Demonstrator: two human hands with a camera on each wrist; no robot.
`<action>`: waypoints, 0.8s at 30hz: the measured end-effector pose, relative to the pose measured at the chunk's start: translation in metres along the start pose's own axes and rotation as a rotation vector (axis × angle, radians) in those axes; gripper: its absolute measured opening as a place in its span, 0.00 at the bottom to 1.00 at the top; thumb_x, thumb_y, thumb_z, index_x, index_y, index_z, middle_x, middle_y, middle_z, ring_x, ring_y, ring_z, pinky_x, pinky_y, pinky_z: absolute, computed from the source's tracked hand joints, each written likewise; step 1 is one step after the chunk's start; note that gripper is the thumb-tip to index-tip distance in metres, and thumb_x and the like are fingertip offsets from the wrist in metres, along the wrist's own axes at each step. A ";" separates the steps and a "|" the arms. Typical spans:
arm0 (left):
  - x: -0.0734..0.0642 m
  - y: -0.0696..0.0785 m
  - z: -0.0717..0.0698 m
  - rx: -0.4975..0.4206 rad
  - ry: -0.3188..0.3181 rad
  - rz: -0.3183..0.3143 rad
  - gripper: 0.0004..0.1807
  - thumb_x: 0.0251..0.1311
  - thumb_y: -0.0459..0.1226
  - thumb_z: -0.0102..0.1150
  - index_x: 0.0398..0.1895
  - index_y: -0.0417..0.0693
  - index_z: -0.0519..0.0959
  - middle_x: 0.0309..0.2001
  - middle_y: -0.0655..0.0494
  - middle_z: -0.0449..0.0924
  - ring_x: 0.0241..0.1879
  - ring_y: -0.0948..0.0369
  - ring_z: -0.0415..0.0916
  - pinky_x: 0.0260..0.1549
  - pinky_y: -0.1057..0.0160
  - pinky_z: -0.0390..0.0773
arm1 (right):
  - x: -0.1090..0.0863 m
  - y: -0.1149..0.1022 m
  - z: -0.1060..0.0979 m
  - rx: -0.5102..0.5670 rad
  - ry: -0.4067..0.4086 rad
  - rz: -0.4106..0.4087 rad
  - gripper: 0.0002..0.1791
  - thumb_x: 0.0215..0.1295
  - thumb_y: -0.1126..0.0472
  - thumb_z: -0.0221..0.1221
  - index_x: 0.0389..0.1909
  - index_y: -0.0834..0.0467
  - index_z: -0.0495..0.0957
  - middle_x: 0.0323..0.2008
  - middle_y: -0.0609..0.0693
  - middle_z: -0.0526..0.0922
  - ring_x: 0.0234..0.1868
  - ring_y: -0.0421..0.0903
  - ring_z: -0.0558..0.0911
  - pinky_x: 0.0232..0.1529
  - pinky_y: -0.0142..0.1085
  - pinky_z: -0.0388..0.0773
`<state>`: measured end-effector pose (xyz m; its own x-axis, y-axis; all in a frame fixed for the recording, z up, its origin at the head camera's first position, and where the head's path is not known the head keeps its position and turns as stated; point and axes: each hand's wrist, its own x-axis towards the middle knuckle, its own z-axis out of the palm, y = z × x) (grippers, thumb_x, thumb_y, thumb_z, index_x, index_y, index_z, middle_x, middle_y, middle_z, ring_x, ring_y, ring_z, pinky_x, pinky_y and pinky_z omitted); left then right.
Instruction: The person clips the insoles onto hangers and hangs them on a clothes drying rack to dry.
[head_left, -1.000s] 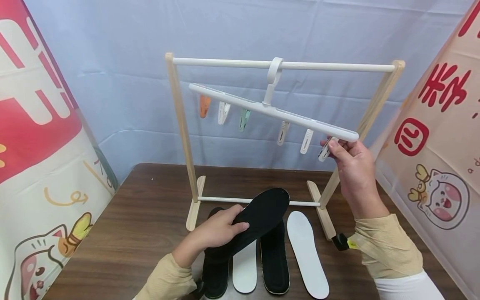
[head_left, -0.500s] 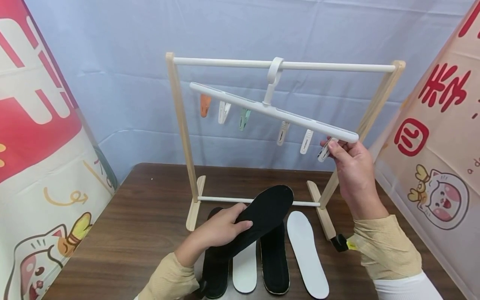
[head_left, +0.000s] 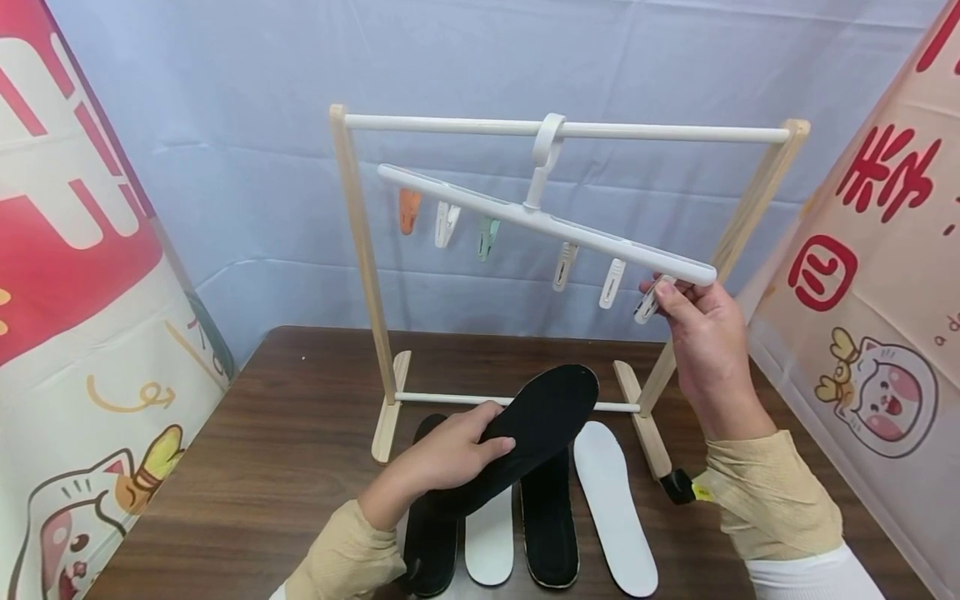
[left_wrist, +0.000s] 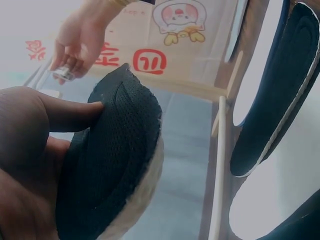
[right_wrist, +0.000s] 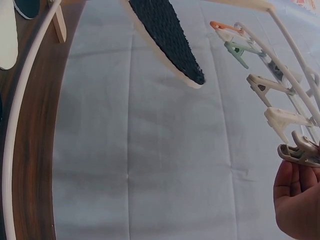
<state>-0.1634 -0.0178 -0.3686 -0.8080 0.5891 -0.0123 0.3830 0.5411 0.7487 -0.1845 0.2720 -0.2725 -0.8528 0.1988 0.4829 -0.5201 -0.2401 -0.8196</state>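
My left hand (head_left: 454, 446) grips a black insole (head_left: 551, 412) by its near part, thumb on top, holding it tilted above the others on the table. In the left wrist view the insole (left_wrist: 112, 150) shows a dark mesh top and a pale edge. At the low right end of a white hanger (head_left: 600, 240), my right hand (head_left: 708, 350) pinches the end clothespin (head_left: 654, 300). That clothespin (right_wrist: 299, 154) shows up close in the right wrist view. The hanger hooks over the rack's white top bar (head_left: 450, 126) and slopes down to the right.
Several more clips hang along the hanger, including an orange clip (head_left: 408, 212) and a green clip (head_left: 488, 239). Below, a white insole (head_left: 615, 508) and a black insole (head_left: 550, 525) lie with others on the brown table (head_left: 247, 467). A wooden post (head_left: 362, 250) stands left.
My left hand has carried the black insole slightly up and to the right, closer to the right hand. The right hand keeps its pinch on the end clothespin, nearly still.
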 end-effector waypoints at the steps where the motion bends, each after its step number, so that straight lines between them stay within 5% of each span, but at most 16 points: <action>1: 0.001 0.000 0.000 0.002 0.000 -0.001 0.16 0.74 0.46 0.55 0.58 0.49 0.74 0.46 0.56 0.81 0.45 0.59 0.78 0.45 0.55 0.75 | 0.000 0.000 0.000 0.002 -0.001 0.000 0.06 0.71 0.68 0.60 0.46 0.64 0.77 0.33 0.49 0.87 0.40 0.42 0.84 0.46 0.30 0.75; 11: 0.005 0.005 0.001 0.001 0.005 0.016 0.12 0.75 0.46 0.54 0.54 0.52 0.73 0.38 0.61 0.78 0.39 0.62 0.76 0.41 0.59 0.74 | 0.000 0.000 0.000 0.007 -0.001 0.015 0.07 0.71 0.67 0.60 0.46 0.65 0.77 0.34 0.50 0.86 0.41 0.42 0.84 0.46 0.30 0.75; 24: 0.009 0.014 0.001 -0.045 0.038 0.064 0.13 0.75 0.45 0.54 0.55 0.48 0.73 0.42 0.56 0.80 0.41 0.60 0.77 0.43 0.57 0.75 | -0.001 0.001 0.001 0.009 0.001 0.010 0.05 0.71 0.67 0.60 0.45 0.61 0.79 0.34 0.49 0.85 0.41 0.42 0.84 0.47 0.30 0.75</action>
<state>-0.1649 -0.0045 -0.3594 -0.7991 0.5981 0.0610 0.4146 0.4748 0.7764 -0.1840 0.2703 -0.2734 -0.8577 0.1972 0.4748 -0.5123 -0.2510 -0.8213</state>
